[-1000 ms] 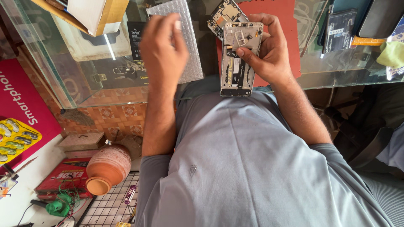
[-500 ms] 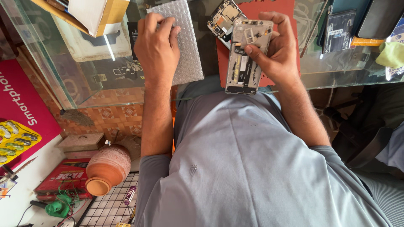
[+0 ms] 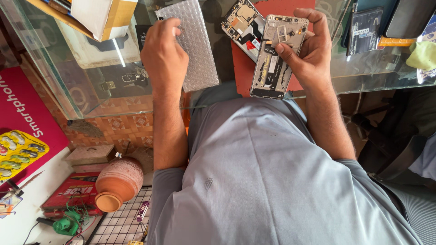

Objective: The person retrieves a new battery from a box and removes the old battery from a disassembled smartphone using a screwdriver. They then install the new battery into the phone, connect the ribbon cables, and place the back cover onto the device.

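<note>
My right hand holds an opened phone body with its silver inner frame and parts facing up, thumb pressed near its upper middle. It hovers over a red mat on the glass table. A second opened phone lies on the mat just left of the held one. My left hand lies on a sheet of bubble wrap, fingers curled over its far left corner.
A cardboard box sits at the table's far left. Dark phone cases and a yellow-green cloth lie at the right. Below the glass are a clay pot, a red box and a wire grid.
My left hand has dropped from spread above the bubble wrap onto its left corner and curled. My right hand has tilted the phone body and shifted it slightly right.
</note>
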